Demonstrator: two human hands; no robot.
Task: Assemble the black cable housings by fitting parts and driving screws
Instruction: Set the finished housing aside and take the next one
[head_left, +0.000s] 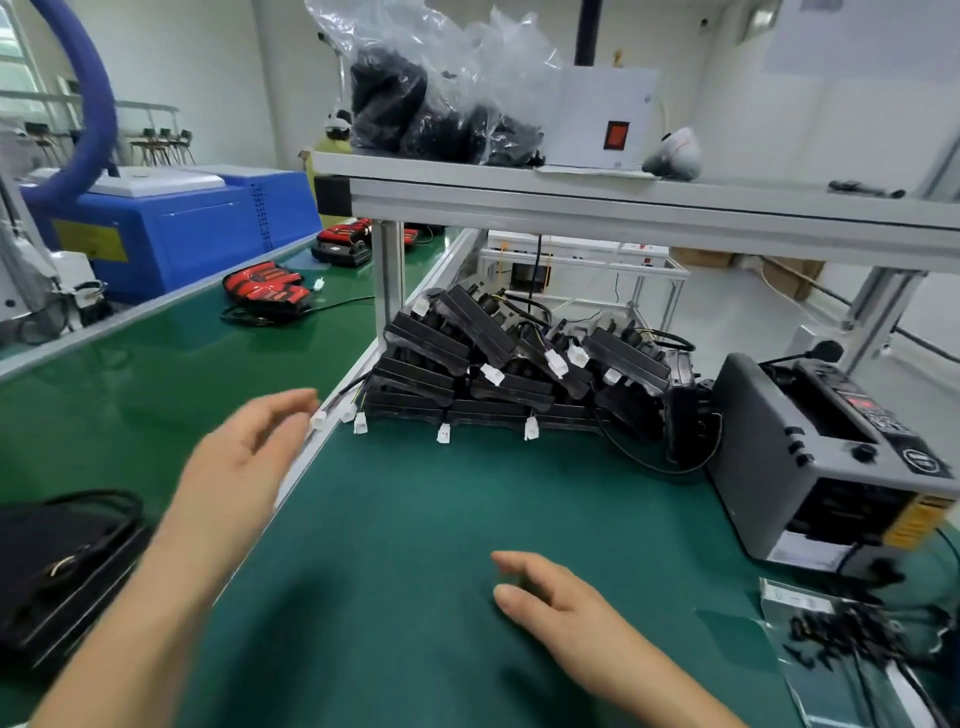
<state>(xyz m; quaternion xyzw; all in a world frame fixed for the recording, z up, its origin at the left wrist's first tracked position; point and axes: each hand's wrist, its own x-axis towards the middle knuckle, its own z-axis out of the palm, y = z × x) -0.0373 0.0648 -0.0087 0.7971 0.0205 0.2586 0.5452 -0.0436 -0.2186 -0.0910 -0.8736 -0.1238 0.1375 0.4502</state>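
Observation:
A heap of black cable housings (498, 364) with white connector plugs lies at the back of the green mat (415, 519), under the shelf. My left hand (244, 457) hovers blurred over the mat's left edge, fingers relaxed and empty, just short of the heap's left end. Lower down, my right hand (545, 597) hangs above the mat's near middle, fingers loosely curled, holding nothing. Black screws (841, 631) lie scattered on a clear bag at the lower right.
A grey tape dispenser (810, 467) stands at the right. To the left runs a green conveyor (130, 374) carrying red-and-black units (267, 288) and a black unit (62, 566). An aluminium shelf (623, 202) overhead holds bagged black parts (431, 104) and a white box (602, 119).

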